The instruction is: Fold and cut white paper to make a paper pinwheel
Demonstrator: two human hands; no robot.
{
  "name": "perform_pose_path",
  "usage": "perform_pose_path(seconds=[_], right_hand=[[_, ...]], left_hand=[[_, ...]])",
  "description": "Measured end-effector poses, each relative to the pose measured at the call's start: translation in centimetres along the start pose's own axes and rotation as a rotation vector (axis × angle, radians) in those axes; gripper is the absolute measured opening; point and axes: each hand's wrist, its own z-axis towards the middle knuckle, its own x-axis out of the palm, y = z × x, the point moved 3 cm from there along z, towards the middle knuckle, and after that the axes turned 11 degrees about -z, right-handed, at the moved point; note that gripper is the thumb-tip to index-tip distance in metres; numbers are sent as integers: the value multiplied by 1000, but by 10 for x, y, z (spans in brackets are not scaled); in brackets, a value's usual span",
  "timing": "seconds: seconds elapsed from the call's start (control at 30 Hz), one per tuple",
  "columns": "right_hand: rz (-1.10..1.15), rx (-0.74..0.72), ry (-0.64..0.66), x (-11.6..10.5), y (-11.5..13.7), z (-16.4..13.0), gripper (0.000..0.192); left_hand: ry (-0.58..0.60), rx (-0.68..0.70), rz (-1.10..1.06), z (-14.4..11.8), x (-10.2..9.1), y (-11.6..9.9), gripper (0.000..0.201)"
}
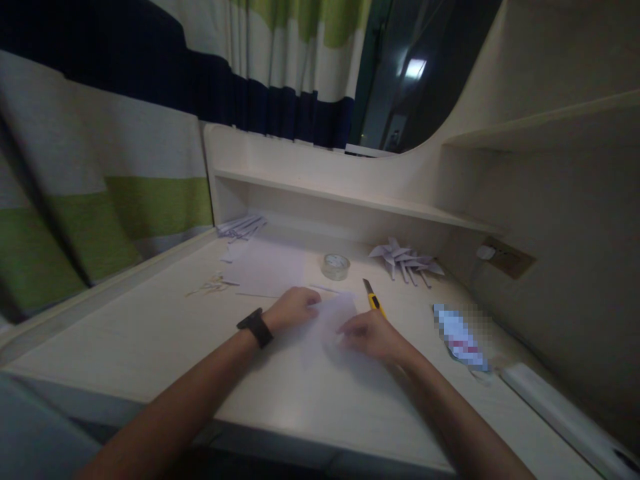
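Paper point(334, 319) is lying flat on the desk point(150, 333), near its middle, and both hands are pressing on it. Going from the left: a striped curtain point(100, 173) is hanging beside the desk edge. Thin scraps point(210, 287) are lying on the desktop near it, and folded paper pieces point(243, 227) are resting farther back under the shelf point(350, 197). A white sheet point(267, 267) is lying between those and the hands. Next, the left hand point(293, 308) (a dark watch point(256, 327) is sitting on its wrist) is resting on the paper's left edge, fingers curled together and touching the sheet. A tape roll point(335, 265) is sitting just behind the paper. The right hand point(373, 335) is lying on the paper's right side, its fingertips drawn together and pinching or pressing the sheet; which of the two, I cannot tell. A yellow knife point(373, 298) is lying just behind that hand. Paper pinwheels point(405, 261) are lying farther back to the right. A blurred packet point(460, 339) is lying near the right wall, and a white bar point(560, 413) is lying along the desk's right edge.
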Motion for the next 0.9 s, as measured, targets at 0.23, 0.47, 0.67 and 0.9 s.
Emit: perform_pose_path(seconds=[0.23, 0.47, 0.67, 0.9], right_hand=[[-6, -50, -11, -1, 4, 0, 18], [26, 8, 12, 3, -2, 0, 26], [2, 60, -26, 6, -2, 1, 19], [118, 148, 10, -1, -7, 2, 20]], left_hand=[[-18, 170, 87, 11, 14, -12, 47], [-58, 196, 66, 22, 23, -20, 32], [-72, 222, 45, 16, 24, -19, 27], [-245, 229, 154, 7, 16, -23, 15]])
